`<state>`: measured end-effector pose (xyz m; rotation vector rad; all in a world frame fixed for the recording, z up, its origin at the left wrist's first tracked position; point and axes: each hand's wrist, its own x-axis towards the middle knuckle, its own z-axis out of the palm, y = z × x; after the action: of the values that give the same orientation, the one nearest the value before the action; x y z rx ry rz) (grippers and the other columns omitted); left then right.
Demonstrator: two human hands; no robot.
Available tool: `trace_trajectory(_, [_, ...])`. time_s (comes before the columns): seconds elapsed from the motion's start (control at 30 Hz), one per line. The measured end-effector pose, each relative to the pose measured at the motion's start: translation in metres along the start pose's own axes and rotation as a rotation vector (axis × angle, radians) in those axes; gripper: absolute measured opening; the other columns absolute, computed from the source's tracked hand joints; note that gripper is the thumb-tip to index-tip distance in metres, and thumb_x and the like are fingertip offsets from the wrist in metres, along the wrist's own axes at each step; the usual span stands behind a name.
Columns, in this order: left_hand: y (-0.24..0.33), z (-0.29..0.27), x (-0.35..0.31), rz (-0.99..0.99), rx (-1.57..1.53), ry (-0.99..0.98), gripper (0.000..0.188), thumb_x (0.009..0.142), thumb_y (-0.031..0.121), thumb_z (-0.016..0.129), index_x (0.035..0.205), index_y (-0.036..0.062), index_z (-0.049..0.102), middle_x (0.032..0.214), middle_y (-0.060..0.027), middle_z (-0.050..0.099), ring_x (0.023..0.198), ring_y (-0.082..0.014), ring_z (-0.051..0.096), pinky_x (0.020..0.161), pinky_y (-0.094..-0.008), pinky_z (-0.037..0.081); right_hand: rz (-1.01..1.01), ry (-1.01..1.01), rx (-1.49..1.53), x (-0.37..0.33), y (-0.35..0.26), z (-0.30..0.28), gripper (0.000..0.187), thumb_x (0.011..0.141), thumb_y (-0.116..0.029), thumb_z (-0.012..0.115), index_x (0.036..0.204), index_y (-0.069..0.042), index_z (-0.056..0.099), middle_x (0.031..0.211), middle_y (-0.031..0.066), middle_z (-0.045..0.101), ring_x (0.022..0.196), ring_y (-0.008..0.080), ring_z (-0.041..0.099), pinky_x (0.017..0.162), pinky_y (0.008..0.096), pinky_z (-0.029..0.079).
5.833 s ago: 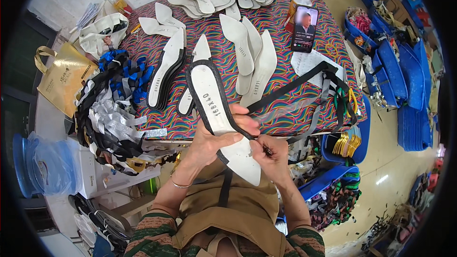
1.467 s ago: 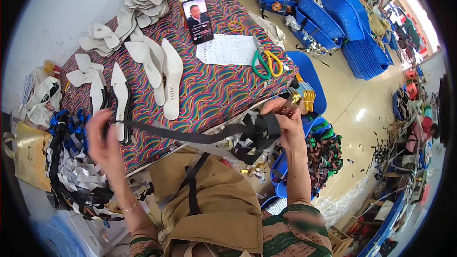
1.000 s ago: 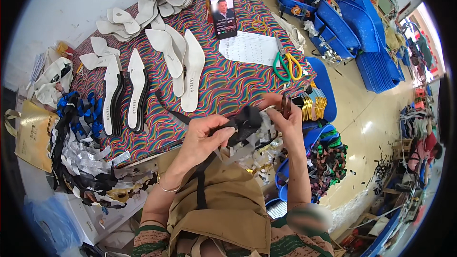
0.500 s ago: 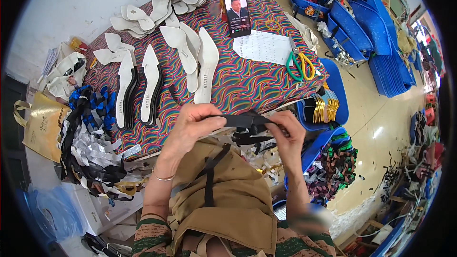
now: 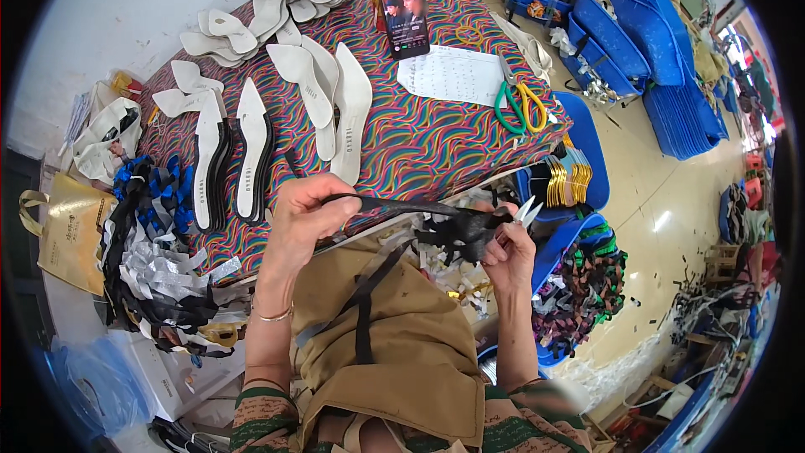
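Observation:
My left hand [image 5: 309, 211] pinches one end of a black strip [image 5: 398, 205] between thumb and fingers. The strip stretches taut across to my right hand [image 5: 508, 253], whose fingers are closed on its other end, where the black material bunches up. Two pale, pointed scissor blades [image 5: 527, 210] stick up beside the right fingers; their handles are hidden. Below, more black strips [image 5: 365, 319] lie across the brown apron [image 5: 394, 352] on my lap.
On the patterned tabletop [image 5: 394, 138] lie white shoe insoles [image 5: 352, 109], some stacked with black edges, plus a phone [image 5: 403, 18], a paper sheet [image 5: 453, 75] and green-and-yellow-handled scissors [image 5: 521, 107]. Strip bundles [image 5: 155, 260] hang left; a blue bin [image 5: 579, 285] of strips stands right.
The right hand has turned and moved down slightly, and scissor blades now show beside its fingers. The strip between the hands is stretched longer, with bunched black material at the right hand.

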<state>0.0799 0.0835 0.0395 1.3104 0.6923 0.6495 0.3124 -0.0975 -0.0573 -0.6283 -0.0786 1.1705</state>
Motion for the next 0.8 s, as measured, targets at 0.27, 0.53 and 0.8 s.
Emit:
trace_trajectory(0.27, [0.026,0.019,0.009,0.034,-0.23,-0.205,0.011,0.087,0.005,0.063,0.088,-0.0052,0.064,0.066,-0.0052,0.059,0.05,-0.0063,0.045,0.045,-0.0217,0.033,0.014,-0.252,-0.724,0.011,0.035,0.047,0.047,0.087,-0.009,0.065,0.129,-0.008,0.044,0.119,0.0131,0.062,0.075,0.0106,0.057,0.062,0.0228,0.044])
trace_trajectory(0.53, [0.049,-0.015,0.012,0.103,-0.299,-0.064,0.012,0.085,0.007,0.062,0.087,-0.0045,0.063,0.069,-0.008,0.06,0.049,-0.0072,0.045,0.044,-0.0215,0.034,0.121,-0.211,-0.789,0.006,0.065,0.042,0.036,0.081,-0.003,0.072,0.115,0.002,0.06,0.1,0.006,0.067,0.083,0.0118,0.062,0.073,0.0246,0.048])
trace_trajectory(0.8, [0.04,-0.03,0.003,0.19,-0.227,-0.129,0.016,0.084,0.008,0.06,0.085,-0.0078,0.062,0.078,-0.0161,0.062,0.048,-0.0104,0.048,0.047,-0.0241,0.039,0.097,-0.32,-0.645,0.01,0.008,0.023,0.038,0.077,-0.006,0.074,0.112,0.002,0.061,0.094,0.006,0.067,0.078,0.0152,0.064,0.069,0.0283,0.051])
